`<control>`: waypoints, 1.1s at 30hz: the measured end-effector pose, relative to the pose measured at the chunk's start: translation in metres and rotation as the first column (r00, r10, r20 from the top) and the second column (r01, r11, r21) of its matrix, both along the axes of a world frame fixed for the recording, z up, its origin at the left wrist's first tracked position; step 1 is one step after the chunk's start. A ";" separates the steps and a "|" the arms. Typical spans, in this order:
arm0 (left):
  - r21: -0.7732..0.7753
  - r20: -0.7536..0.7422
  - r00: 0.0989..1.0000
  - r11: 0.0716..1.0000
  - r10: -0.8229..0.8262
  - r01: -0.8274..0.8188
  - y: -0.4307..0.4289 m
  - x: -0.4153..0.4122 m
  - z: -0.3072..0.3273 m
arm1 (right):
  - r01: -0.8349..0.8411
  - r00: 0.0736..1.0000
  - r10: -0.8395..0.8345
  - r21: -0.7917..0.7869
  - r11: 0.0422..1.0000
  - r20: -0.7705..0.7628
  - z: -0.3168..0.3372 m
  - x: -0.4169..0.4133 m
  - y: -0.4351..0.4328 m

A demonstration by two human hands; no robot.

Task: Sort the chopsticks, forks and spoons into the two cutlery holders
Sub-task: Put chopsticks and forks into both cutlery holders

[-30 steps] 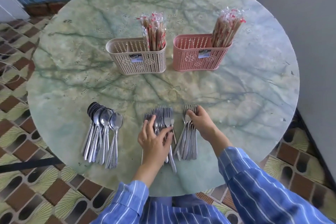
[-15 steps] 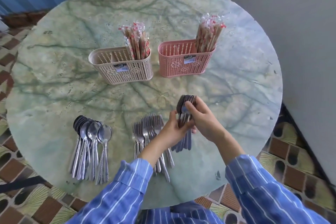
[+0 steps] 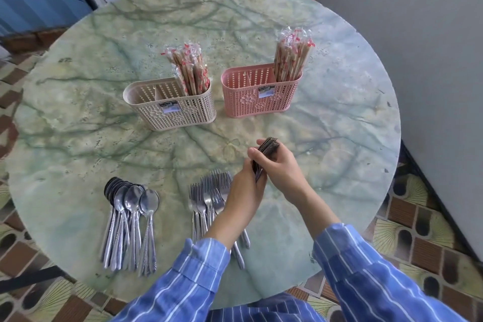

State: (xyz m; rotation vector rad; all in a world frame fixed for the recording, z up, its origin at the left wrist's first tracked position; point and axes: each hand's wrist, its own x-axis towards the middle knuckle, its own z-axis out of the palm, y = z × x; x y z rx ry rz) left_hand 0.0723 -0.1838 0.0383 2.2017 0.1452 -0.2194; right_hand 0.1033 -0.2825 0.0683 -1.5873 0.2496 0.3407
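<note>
A bundle of forks (image 3: pixel 268 149) stands upright above the table, gripped by both my hands: my right hand (image 3: pixel 283 170) wraps it from the right and my left hand (image 3: pixel 247 191) closes on its lower part. A second pile of forks (image 3: pixel 209 198) lies flat under my left wrist. Several spoons (image 3: pixel 130 217) lie fanned at the near left. The beige holder (image 3: pixel 170 107) has wrapped chopsticks (image 3: pixel 190 70) in its right compartment. The pink holder (image 3: pixel 261 94) also holds wrapped chopsticks (image 3: pixel 291 57) in its right compartment. The other compartments of both holders look bare.
The round green marble table (image 3: pixel 104 138) ends close to my body and at the right, where a grey wall (image 3: pixel 431 86) rises. Patterned floor tiles surround it. A dark bar (image 3: pixel 28 280) crosses the lower left.
One second ago both fork piles lay on the table under my hands. My right hand lifted the right pile, my left hand joined it, and the bundle now stands upright, slightly higher.
</note>
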 end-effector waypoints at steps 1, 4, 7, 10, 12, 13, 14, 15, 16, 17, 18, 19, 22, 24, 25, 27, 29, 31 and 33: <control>-0.013 -0.022 1.000 1.000 -0.005 0.005 0.001 0.001 0.000 | -0.020 1.000 0.020 0.001 1.000 0.006 0.000 0.001 0.000; -0.320 -0.161 0.981 0.946 -0.104 0.047 0.010 0.002 0.002 | -0.092 0.996 0.092 -0.004 0.996 -0.002 0.003 0.004 -0.005; -0.718 -0.340 0.891 0.695 -0.299 -0.041 0.030 -0.003 0.007 | -0.122 0.989 0.132 0.146 0.982 -0.062 0.008 0.006 -0.014; -0.833 -0.399 0.789 0.544 -0.467 -0.099 0.045 -0.007 0.014 | -0.166 0.971 0.205 0.274 0.947 -0.120 0.014 0.004 -0.018; -0.842 -0.408 0.768 0.528 -0.494 -0.108 0.049 -0.007 0.017 | -0.163 0.965 0.218 0.320 0.933 -0.145 0.017 0.003 -0.016; -0.843 -0.406 0.768 0.527 -0.495 -0.106 0.050 -0.007 0.018 | -0.157 0.965 0.218 0.340 0.927 -0.148 0.019 0.002 -0.015; -0.843 -0.404 0.771 0.528 -0.492 -0.104 0.051 -0.007 0.019 | -0.149 0.966 0.213 0.358 0.922 -0.147 0.020 0.001 -0.014; -0.844 -0.405 0.775 0.524 -0.486 -0.112 0.052 -0.007 0.020 | -0.150 0.966 0.215 0.373 0.916 -0.141 0.021 0.000 -0.014; -0.847 -0.408 0.778 0.516 -0.479 -0.127 0.052 -0.007 0.021 | -0.161 0.965 0.226 0.379 0.911 -0.133 0.022 0.000 -0.014; -0.853 -0.410 0.781 0.502 -0.471 -0.144 0.053 -0.007 0.021 | -0.180 0.962 0.245 0.390 0.903 -0.123 0.024 0.000 -0.014; -0.860 -0.406 0.786 0.487 -0.465 -0.156 0.055 -0.007 0.023 | -0.198 0.957 0.267 0.411 0.890 -0.117 0.025 0.000 -0.014; -0.868 -0.401 0.787 0.468 -0.469 -0.164 0.057 -0.007 0.024 | -0.216 0.949 0.294 0.443 0.870 -0.114 0.027 0.001 -0.016; -0.893 -0.377 0.758 0.427 -0.532 -0.144 0.067 -0.003 0.030 | -0.318 0.922 0.382 0.442 0.839 -0.062 0.033 0.002 -0.020; -0.883 -0.376 0.745 0.456 -0.550 -0.110 0.072 0.004 0.034 | -0.360 0.922 0.388 0.345 0.867 -0.013 0.035 0.004 -0.020; -0.868 -0.371 0.752 0.491 -0.544 -0.073 0.074 0.008 0.036 | -0.352 0.930 0.368 0.304 0.885 0.003 0.037 0.005 -0.019; -0.824 -0.332 0.787 0.566 -0.520 0.027 0.072 0.018 0.042 | -0.309 0.951 0.307 0.234 0.922 0.044 0.041 0.008 -0.016; -0.759 -0.268 0.837 0.640 -0.477 0.122 0.067 0.030 0.051 | -0.278 0.959 0.265 0.153 0.948 0.102 0.050 0.015 -0.014; -0.644 -0.212 0.895 0.745 -0.393 0.175 0.062 0.044 0.059 | -0.249 0.958 0.239 0.042 0.968 0.158 0.063 0.027 -0.014; -0.491 -0.161 0.950 0.856 -0.269 0.159 0.056 0.060 0.067 | -0.221 0.949 0.230 -0.063 0.973 0.217 0.079 0.044 -0.015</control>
